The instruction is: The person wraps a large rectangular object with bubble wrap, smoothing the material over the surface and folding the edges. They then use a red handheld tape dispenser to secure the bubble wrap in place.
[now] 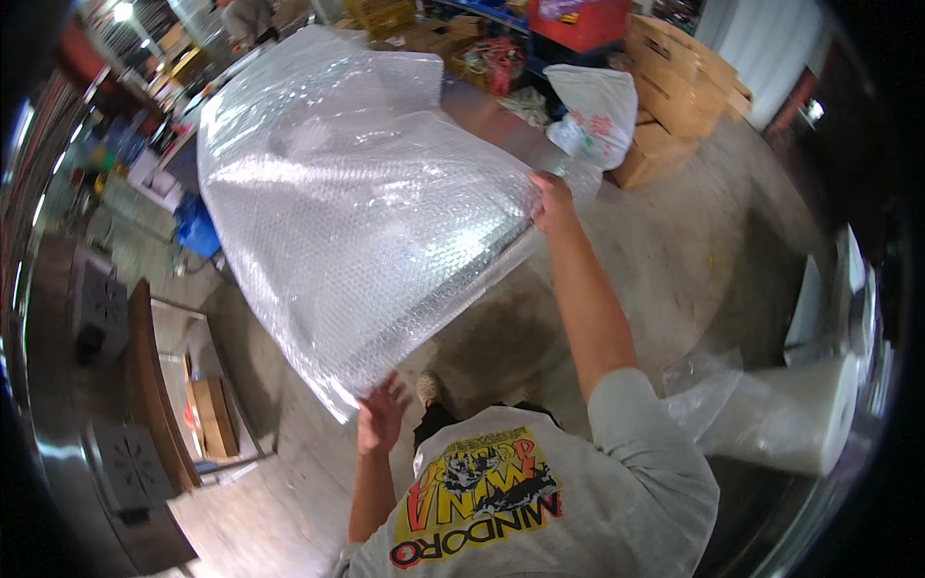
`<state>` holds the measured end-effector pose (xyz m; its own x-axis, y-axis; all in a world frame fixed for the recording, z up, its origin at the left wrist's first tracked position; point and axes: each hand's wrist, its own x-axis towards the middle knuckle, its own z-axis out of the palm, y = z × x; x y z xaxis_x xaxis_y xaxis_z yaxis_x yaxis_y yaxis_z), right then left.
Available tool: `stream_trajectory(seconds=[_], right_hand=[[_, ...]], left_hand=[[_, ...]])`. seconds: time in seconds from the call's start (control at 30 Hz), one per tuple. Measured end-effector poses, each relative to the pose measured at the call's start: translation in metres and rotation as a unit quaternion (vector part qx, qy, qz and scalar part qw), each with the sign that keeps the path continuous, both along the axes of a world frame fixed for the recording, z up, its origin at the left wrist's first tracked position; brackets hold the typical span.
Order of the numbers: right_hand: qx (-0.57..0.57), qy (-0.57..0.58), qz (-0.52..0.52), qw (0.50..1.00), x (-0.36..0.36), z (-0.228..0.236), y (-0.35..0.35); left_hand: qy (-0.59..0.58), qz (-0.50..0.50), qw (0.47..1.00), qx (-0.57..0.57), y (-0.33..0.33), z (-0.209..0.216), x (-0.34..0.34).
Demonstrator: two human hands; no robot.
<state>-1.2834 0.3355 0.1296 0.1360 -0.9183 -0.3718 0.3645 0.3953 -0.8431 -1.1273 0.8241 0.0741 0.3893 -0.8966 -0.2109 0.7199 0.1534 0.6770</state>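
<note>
A wide sheet of clear bubble wrap (pixel 356 222) spreads out ahead of me, its surface shiny and wrinkled. At its right edge, my right hand (pixel 551 204) has its fingers closed on the film, with that arm stretched forward. My left hand (pixel 383 416) is by the sheet's near corner, fingers apart; whether a fingertip touches the film is hard to tell. Whatever lies beneath the sheet is mostly hidden, though a flat board-like surface (pixel 487 116) shows beyond its right edge.
At the far right a white sack (pixel 595 111) stands beside stacked cardboard boxes (pixel 674 82). A white roll of film (pixel 800 414) lies to my right. To my left are a wooden-edged bench (pixel 159 385) and a blue container (pixel 196 226). Another person (pixel 249 19) is in the background.
</note>
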Motion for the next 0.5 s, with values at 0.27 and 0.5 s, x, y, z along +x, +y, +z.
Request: stream_trajectory(seconds=[0.27, 0.5], right_hand=[[-0.017, -0.084, 0.027, 0.996, -0.053, 0.007, 0.056], [0.026, -0.141, 0.051, 0.988, -0.066, -0.051, 0.06]], left_hand=[[0.003, 0.364, 0.928, 0.076, -0.067, 0.035, -0.022], [0.0, 0.422, 0.898, 0.124, -0.066, 0.025, -0.019]])
